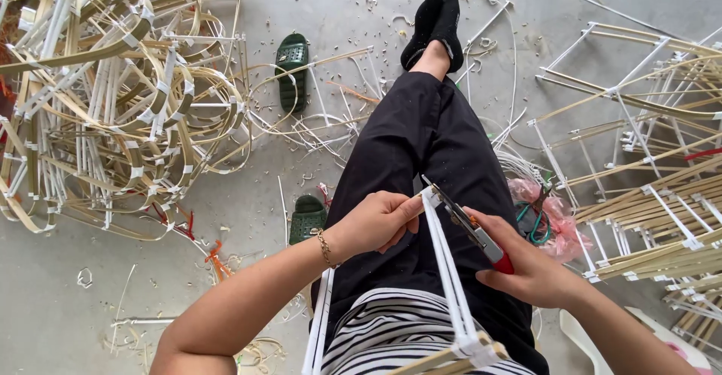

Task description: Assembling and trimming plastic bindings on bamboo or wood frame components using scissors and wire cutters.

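My left hand (380, 221) pinches the top end of a white-wrapped bamboo frame (445, 270) that rests across my lap. My right hand (530, 266) grips red-handled pliers (470, 224), whose dark jaws meet the frame's tip right beside my left fingertips. The frame runs down toward my striped shirt, where bamboo strips are bound with white tape (474, 349). A thin bracelet circles my left wrist. My legs in black trousers (429, 142) stretch forward, crossed at the socked feet.
A big pile of bent bamboo frames (113, 97) lies at the left. Straight taped frames (654, 187) are stacked at the right. Two green sandals (293, 70) and scraps litter the concrete floor. A pink bag with tools (549, 217) sits by my right thigh.
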